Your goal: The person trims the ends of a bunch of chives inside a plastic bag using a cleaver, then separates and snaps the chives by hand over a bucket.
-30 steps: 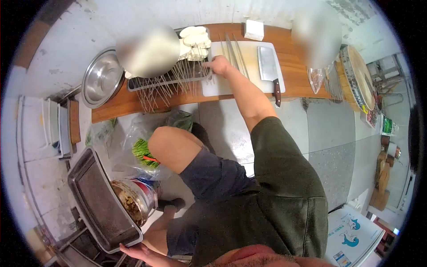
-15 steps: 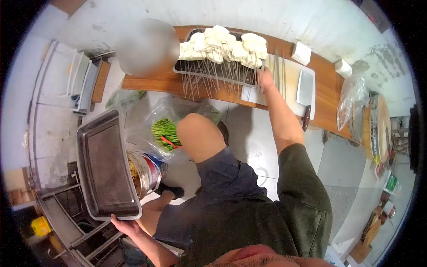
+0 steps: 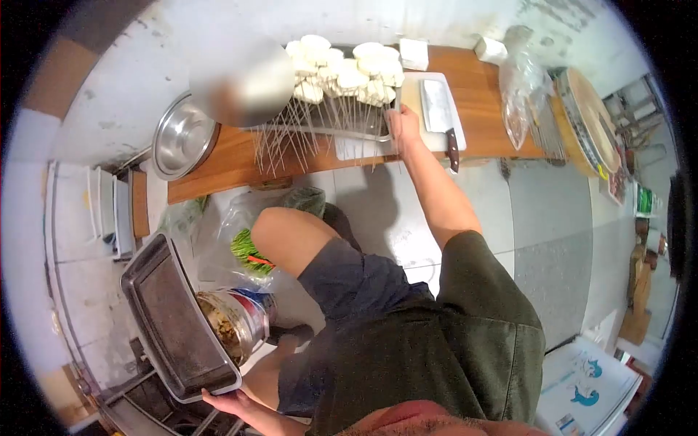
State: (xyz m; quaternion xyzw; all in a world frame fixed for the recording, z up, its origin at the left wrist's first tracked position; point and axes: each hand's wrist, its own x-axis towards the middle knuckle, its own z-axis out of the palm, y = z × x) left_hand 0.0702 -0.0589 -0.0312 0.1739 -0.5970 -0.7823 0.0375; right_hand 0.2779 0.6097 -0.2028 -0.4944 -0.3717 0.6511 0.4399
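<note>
My left hand (image 3: 225, 402) is closed on the near corner of a dark, bare-bottomed metal tray (image 3: 174, 320), held tilted at my left side. At the workbench, my right hand (image 3: 404, 129) grips the right end of a second tray (image 3: 331, 132). White, rounded food pieces (image 3: 345, 73) on many thin skewers (image 3: 291, 134) fill that tray, and the skewers' bare ends hang over its front rim. Beside my right hand lies a cleaver (image 3: 438, 109) on a white cutting board (image 3: 451, 98). A blurred patch covers the tray's left end.
A steel bowl (image 3: 185, 138) sits at the left end of the wooden bench (image 3: 487, 98). Beneath the left-hand tray stands a bucket (image 3: 236, 323). Tied green vegetables (image 3: 249, 251) lie in plastic on the floor. White blocks (image 3: 414, 54), a plastic bag (image 3: 518, 94) and round boards (image 3: 585, 120) stand rightward.
The skewer tray has shifted right, nearer the cleaver, with my right hand still on it. Long sticks beside it are no longer visible. The view has turned, bringing in the steel bowl.
</note>
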